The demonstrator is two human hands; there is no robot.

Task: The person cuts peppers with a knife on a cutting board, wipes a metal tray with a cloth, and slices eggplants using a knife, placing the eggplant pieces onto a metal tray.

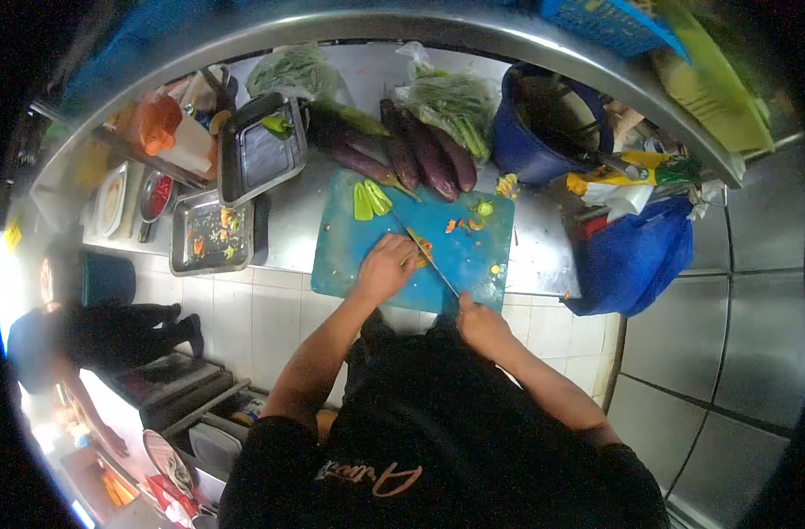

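Observation:
On a blue cutting board [341, 242], my right hand [484, 328] is wrapped round the handle of a knife [437, 266]. Its long blade points up and left across the board. My left hand [388, 267] has its fingers curled onto an orange vegetable piece [424, 253], partly hidden under the fingers and right beside the blade. Cut light-green pepper pieces [371, 201] lie near the knife tip. Orange scraps [461, 226] and a green pepper top [484, 208] are at the board's right side.
Several eggplants [402, 159] and bagged green vegetables [455, 101] lie behind the board. Metal trays [261, 145] stand at the left, a blue bucket [530, 154] and blue bag [641, 256] at the right. Another person [41, 344] is at far left. A metal shelf edge [402, 26] arches overhead.

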